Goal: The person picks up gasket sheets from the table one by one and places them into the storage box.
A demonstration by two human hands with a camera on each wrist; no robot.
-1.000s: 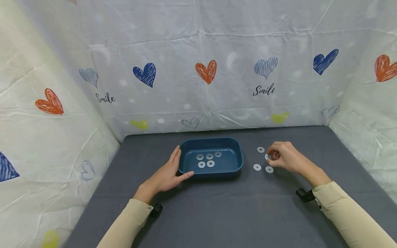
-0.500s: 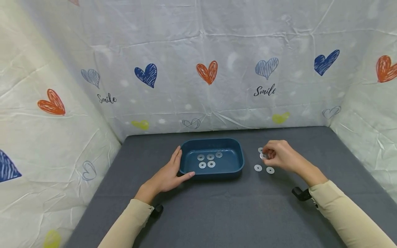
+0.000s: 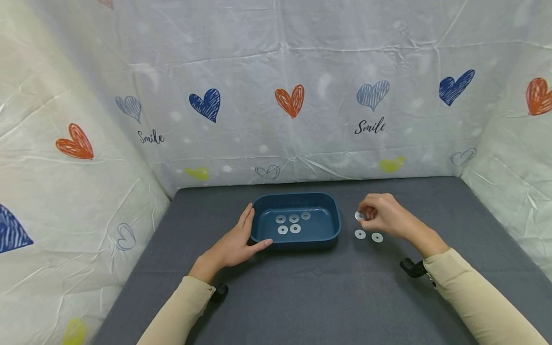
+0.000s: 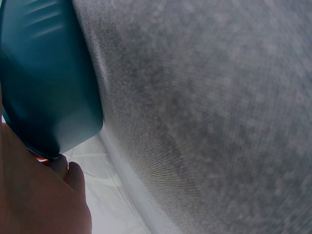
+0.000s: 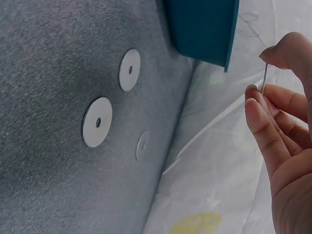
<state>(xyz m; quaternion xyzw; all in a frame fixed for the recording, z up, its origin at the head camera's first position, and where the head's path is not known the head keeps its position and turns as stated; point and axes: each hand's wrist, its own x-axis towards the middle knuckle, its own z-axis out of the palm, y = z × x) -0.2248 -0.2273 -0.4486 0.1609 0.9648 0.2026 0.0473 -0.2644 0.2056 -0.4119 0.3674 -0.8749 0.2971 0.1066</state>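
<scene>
A washer [image 3: 359,215], thin, flat and silver, is pinched between the thumb and fingertips of my right hand [image 3: 384,215]. In the right wrist view this held washer [image 5: 265,78] shows edge-on, raised over the table. My left hand [image 3: 233,244] rests against the left end of a dark blue rectangular tray [image 3: 297,244], fingers straight along its side and thumb on the front rim. Several washers [image 3: 295,228] lie flat inside the tray. Two loose washers [image 3: 360,234] are on the table below my right hand. A third washer [image 5: 142,145] shows farther back in the right wrist view, hidden by my hand in the head view.
A dark grey cloth [image 3: 302,302] covers the table. White fabric [image 3: 241,62] printed with hearts hangs behind it and on both sides. The tray's right wall stands just left of the loose washers.
My right hand has moved left with the pinched washer, toward the tray, and now covers the far loose washer. My left hand stays at the tray.
</scene>
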